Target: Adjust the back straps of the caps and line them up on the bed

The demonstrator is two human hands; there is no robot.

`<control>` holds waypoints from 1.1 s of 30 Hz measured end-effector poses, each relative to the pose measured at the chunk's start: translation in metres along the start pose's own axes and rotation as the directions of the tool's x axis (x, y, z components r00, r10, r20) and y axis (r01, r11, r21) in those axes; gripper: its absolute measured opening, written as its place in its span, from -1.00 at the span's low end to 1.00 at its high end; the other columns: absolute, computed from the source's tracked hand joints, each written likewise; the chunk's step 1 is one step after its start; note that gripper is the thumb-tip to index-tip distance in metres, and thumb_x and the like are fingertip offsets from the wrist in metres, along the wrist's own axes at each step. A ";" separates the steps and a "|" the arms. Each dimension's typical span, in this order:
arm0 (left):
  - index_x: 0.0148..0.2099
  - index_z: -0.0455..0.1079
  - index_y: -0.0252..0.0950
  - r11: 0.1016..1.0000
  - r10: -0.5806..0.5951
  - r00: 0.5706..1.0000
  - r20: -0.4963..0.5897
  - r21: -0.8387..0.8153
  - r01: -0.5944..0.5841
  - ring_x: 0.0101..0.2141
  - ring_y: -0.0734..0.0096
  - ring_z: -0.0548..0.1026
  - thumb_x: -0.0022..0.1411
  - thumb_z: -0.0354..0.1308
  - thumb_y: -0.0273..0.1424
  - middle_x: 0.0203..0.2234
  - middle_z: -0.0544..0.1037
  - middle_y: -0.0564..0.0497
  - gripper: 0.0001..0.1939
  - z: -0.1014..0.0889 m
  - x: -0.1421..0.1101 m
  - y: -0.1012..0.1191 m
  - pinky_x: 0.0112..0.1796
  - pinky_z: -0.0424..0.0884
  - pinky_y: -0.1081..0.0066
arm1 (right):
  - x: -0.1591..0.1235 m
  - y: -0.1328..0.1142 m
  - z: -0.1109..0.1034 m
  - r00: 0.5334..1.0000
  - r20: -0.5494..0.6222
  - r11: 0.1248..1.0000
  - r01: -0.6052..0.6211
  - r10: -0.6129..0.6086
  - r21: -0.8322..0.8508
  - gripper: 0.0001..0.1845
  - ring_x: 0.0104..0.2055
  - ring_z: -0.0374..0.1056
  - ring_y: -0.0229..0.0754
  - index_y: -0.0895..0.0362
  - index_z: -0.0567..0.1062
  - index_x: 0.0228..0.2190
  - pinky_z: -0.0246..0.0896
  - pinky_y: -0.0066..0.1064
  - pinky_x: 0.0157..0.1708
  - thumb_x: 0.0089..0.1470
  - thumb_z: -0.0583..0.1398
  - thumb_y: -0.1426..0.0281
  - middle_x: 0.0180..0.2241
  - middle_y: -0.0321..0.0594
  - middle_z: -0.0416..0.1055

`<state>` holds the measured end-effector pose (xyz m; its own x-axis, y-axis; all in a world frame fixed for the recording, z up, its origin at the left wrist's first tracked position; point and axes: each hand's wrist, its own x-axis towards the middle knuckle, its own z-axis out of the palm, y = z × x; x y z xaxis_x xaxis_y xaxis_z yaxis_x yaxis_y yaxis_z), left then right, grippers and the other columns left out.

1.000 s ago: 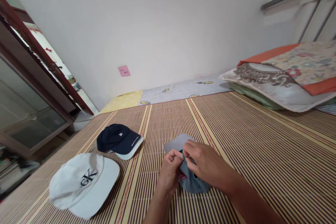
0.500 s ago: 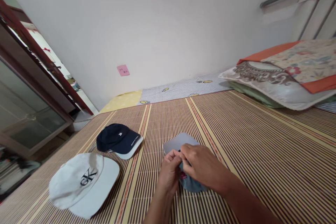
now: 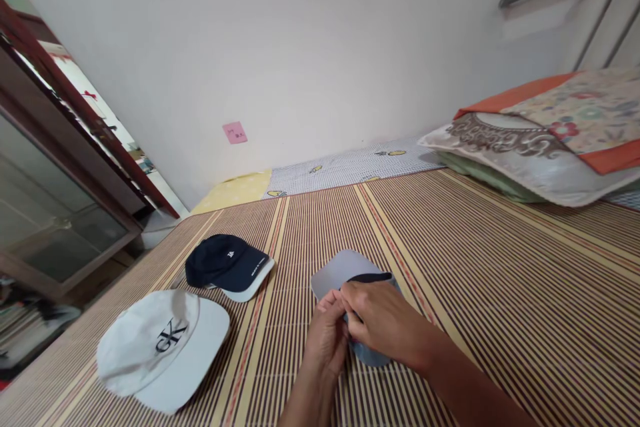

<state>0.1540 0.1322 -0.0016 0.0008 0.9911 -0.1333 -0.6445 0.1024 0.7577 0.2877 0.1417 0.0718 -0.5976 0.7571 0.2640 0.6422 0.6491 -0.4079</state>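
Note:
A grey-blue cap [image 3: 342, 270] lies upside down on the striped bamboo mat [image 3: 475, 267], its pale brim pointing away from me. My left hand [image 3: 327, 335] and my right hand [image 3: 383, 324] are both pinched on the cap's crown fabric near the inner band. The fingers meet over the cap and hide most of its crown. To the left lie a navy cap [image 3: 227, 265] and, nearer me, a white cap [image 3: 160, 347] with a dark logo.
Stacked pillows [image 3: 540, 140] sit at the far right by a headboard. A checked sheet [image 3: 345, 170] edges the mat along the white wall. A glass-fronted wooden cabinet [image 3: 55, 213] stands at the left.
Both hands have shifted slightly toward me along the cap, uncovering more of the brim and the dark inner band. The other two caps have not moved.

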 end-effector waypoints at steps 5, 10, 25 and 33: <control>-0.44 0.45 -0.31 0.997 0.067 0.997 -0.041 0.032 -0.066 -0.56 0.51 0.39 -0.20 0.63 -0.16 -0.60 0.52 0.10 -0.52 0.001 -0.001 -0.002 -0.47 0.29 0.49 | -0.001 0.016 -0.012 0.997 0.017 0.983 -0.083 0.081 0.162 -0.85 -0.47 0.31 -0.24 0.12 0.43 -0.46 -0.06 -0.38 -0.45 0.04 0.18 0.59 -0.50 -0.29 0.47; -0.41 0.41 -0.29 0.994 0.105 0.988 -0.109 0.027 -0.102 -0.59 0.56 0.35 -0.19 0.64 -0.15 -0.60 0.50 0.16 -0.49 -0.003 -0.001 -0.004 -0.50 0.27 0.53 | -0.003 0.027 -0.022 0.972 0.150 0.895 -0.226 0.181 0.385 -0.81 -0.53 0.22 -0.30 0.10 0.39 -0.54 -0.05 -0.43 -0.52 0.09 0.18 0.52 -0.59 -0.39 0.34; -0.37 0.42 -0.26 0.976 0.209 0.958 -0.196 -0.014 -0.216 -0.51 0.52 0.43 -0.14 0.62 -0.17 -0.55 0.53 0.14 -0.53 -0.001 -0.003 -0.015 -0.43 0.33 0.52 | 0.012 0.019 0.017 0.893 0.152 0.781 -0.446 0.424 0.437 -0.70 -0.64 0.28 -0.27 0.07 0.36 -0.56 -0.02 -0.44 -0.58 0.14 0.32 0.39 -0.70 -0.39 0.32; -0.41 0.42 -0.25 0.971 0.226 0.960 -0.163 -0.035 -0.234 -0.57 0.50 0.44 -0.16 0.63 -0.15 -0.59 0.55 0.14 -0.52 -0.004 0.003 -0.015 -0.47 0.33 0.50 | 0.014 0.022 0.030 0.888 0.240 0.697 -0.457 0.392 0.553 -0.78 -0.70 0.26 -0.36 0.08 0.37 -0.48 0.07 -0.53 -0.68 0.21 0.21 0.47 -0.62 -0.41 0.40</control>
<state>0.1612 0.1329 -0.0159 -0.2698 0.9610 -0.0613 -0.6532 -0.1359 0.7449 0.2787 0.1643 0.0408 -0.3939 0.9091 -0.1356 0.4552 0.0647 -0.8880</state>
